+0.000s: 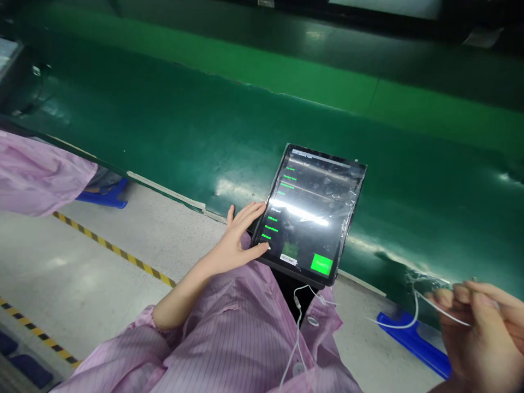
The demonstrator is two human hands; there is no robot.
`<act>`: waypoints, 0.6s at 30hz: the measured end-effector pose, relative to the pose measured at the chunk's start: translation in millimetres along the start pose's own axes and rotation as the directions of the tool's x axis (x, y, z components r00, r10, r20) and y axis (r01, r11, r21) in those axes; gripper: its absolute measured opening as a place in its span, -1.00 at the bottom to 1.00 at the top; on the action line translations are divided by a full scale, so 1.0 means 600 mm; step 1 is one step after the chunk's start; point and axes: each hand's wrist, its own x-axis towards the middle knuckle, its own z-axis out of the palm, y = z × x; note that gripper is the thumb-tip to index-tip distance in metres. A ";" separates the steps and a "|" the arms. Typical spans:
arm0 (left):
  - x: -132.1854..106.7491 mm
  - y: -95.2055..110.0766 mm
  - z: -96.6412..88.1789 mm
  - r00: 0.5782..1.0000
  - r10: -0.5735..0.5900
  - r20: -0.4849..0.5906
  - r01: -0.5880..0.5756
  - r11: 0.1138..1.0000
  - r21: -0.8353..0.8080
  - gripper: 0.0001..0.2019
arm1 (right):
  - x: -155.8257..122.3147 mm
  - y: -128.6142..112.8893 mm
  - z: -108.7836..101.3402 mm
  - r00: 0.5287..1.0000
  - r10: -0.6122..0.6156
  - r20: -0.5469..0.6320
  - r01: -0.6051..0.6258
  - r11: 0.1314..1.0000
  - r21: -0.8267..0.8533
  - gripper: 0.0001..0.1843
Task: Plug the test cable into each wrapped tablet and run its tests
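A tablet [311, 218] with a lit black screen lies at the bench's front edge, its lower end overhanging towards my lap. Green text lines run down its left side, and a bright green box shows at lower right. My left hand [241, 237] is at the tablet's lower left, fingers stretched apart against the side edge and the thumb on the screen's corner. At far right, away from the tablet, my right hand [478, 327] is closed on a white earphone cable [417, 305]. A small tip pokes out above the fingers. More of the cable hangs down my pink striped smock.
The green-topped bench [184, 136] runs across the view, with a dark ledge along its back. Blue plastic pieces [413, 341] show below its edge. A pink sleeve [36, 169] of another person is at left. Yellow-black tape [118, 251] marks the floor.
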 end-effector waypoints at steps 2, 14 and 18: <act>0.000 -0.003 0.000 1.000 0.012 0.009 -0.012 1.000 0.013 -0.30 | -0.011 -0.006 0.009 0.999 0.049 -0.014 -0.049 0.999 -0.017 -0.60; 0.003 -0.007 -0.011 0.978 0.054 0.203 -0.086 0.985 0.149 0.30 | -0.095 0.005 0.077 0.905 0.211 0.369 -0.091 0.944 -0.317 -0.39; 0.007 -0.011 0.000 0.980 0.053 0.192 -0.098 0.968 0.232 0.40 | -0.109 0.011 0.082 0.870 0.158 0.467 0.026 0.931 -0.364 -0.37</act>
